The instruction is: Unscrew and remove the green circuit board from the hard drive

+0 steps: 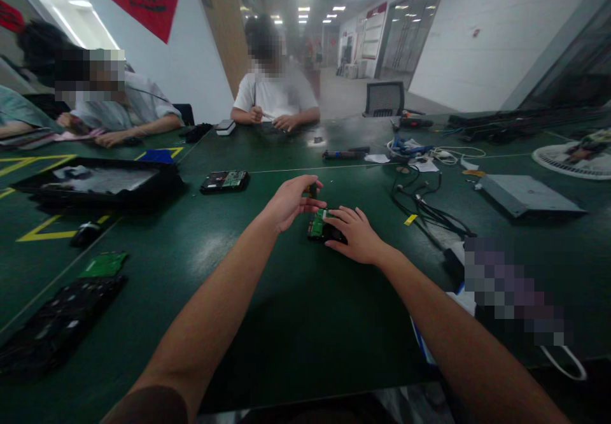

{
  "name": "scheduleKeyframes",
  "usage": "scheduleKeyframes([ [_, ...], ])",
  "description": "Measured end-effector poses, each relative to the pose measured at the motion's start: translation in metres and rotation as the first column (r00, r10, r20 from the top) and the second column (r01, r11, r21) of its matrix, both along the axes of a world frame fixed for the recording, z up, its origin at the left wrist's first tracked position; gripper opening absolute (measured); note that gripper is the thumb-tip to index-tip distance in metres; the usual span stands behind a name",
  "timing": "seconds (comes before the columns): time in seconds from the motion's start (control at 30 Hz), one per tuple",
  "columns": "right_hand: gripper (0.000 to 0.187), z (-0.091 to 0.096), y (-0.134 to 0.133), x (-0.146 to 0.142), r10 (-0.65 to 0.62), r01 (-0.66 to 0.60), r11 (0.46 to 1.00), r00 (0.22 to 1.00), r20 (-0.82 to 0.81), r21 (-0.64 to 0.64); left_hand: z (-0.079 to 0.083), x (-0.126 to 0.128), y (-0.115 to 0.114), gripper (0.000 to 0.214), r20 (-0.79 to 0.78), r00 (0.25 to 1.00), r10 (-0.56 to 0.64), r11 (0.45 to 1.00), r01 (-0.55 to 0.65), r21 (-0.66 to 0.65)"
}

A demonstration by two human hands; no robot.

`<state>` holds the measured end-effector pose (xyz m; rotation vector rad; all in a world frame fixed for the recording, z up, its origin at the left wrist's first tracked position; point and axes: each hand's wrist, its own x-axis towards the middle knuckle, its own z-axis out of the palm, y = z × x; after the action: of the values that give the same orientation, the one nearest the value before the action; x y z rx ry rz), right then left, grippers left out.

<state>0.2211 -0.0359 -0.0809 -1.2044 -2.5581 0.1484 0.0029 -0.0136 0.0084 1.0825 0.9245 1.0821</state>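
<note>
At the middle of the table lies a small hard drive (317, 225) with a green circuit board facing up. My right hand (351, 232) rests over its right side, fingers bent across the top and thumb along the near edge, gripping it. Just above the far left part of the drive, my left hand (293, 202) pinches a small dark upright tool (313, 190) that looks like a screwdriver. My fingers hide most of this tool, and its lower end cannot be made out. Another hard drive (224, 181) lies apart, farther left.
A black tray (165, 185) stands at left, with dark drive parts (62, 322) and a green board (104, 264) nearer me. Tangled cables (422, 204), a metal box (529, 195) and a dark cylindrical tool (346, 154) lie rightward. People (277, 96) sit opposite.
</note>
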Motion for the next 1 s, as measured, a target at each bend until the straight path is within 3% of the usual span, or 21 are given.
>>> scheduleKeyframes([
  [0.13,0.061,0.0,0.0002,-0.0001,0.002,-0.002,1.0,1.0,-0.003,0.0,0.0025,0.0001,-0.0023,0.027,-0.064,0.998,0.004,1.0,-0.003,0.017],
  [0.27,0.061,0.0003,0.0002,0.0,0.001,-0.001,1.0,1.0,-0.002,-0.002,0.0011,0.0019,-0.0015,0.023,-0.014,1.0,0.008,1.0,-0.008,-0.013],
  [0.5,0.061,0.0001,0.0005,0.0003,0.004,-0.004,1.0,1.0,-0.001,-0.011,0.0052,0.0023,-0.0025,0.021,-0.128,0.974,0.188,0.981,-0.18,0.076],
  [0.6,0.061,0.0001,0.0004,0.0004,-0.002,0.002,1.0,1.0,-0.004,-0.012,0.0065,0.0032,-0.0046,0.022,-0.131,0.981,0.142,0.987,-0.131,0.092],
  [0.8,0.062,-0.0001,0.0006,0.0001,-0.003,0.003,1.0,1.0,-0.004,-0.007,0.0008,0.003,-0.0019,0.022,0.048,0.999,-0.013,1.0,0.014,-0.024],
  [1.0,0.061,-0.0013,0.0005,0.0004,-0.003,0.004,1.0,1.0,-0.005,0.009,0.0023,0.003,-0.0022,0.023,-0.018,0.997,0.073,0.997,-0.072,0.013],
])
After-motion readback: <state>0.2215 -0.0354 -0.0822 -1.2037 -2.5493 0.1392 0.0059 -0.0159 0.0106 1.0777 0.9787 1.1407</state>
